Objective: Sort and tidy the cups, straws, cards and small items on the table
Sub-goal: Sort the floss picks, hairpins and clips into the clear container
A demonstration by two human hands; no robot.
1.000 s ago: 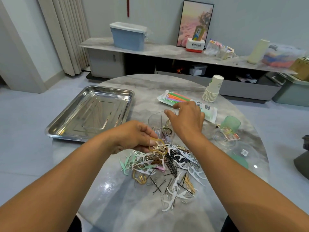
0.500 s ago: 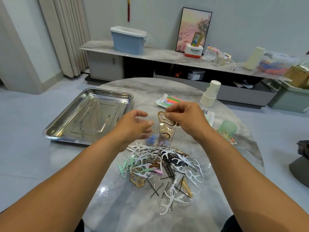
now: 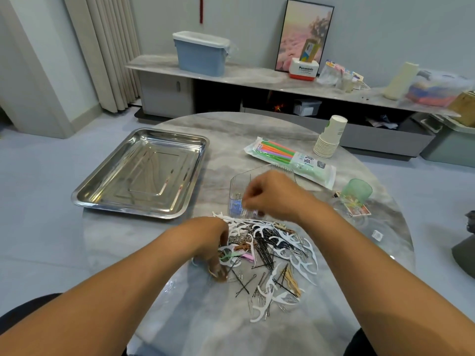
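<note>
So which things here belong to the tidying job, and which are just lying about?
Job:
- pile of small items
- clear container
- straw pack
- paper cup stack
- green cup
- cards
- steel tray

Lying about:
- blue bin
- framed picture
- Panasonic box

left hand (image 3: 208,242) fingers buried in the pile (image 3: 267,255), right hand (image 3: 272,194) blurred, covering the clear container (image 3: 240,186)

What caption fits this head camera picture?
Left hand digs in the pile; right hand hovers over a clear box.
</note>
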